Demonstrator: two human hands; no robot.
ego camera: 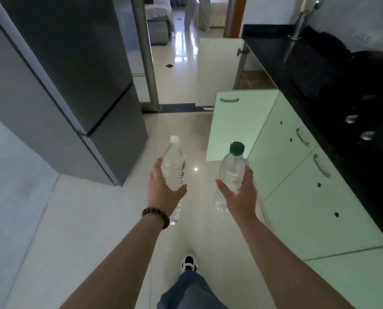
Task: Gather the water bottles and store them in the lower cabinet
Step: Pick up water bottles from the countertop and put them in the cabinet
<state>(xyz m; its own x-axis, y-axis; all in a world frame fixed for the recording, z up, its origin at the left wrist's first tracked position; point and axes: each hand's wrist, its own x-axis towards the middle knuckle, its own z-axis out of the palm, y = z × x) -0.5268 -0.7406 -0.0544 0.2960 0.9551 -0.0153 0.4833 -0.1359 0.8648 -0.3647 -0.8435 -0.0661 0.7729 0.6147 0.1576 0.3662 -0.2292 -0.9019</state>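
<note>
Glossy kitchen floor (96,219) runs between a grey fridge (59,70) on the left and green cabinets with one open door (237,123) on the right. Both arms reach forward, each hand holding a bottle: left hand (163,192) fingers around the white-capped bottle (173,168), right hand (241,192) around the green-capped bottle (231,170). I judge the smooth bottles could slip, or hit the open door in passing.

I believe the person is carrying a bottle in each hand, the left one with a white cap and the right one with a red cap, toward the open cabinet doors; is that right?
Not quite: the head view shows the right hand holding a bottle with a green cap, not red. The left hand does hold the white-capped bottle, and the cabinet doors ahead stand open.
</note>
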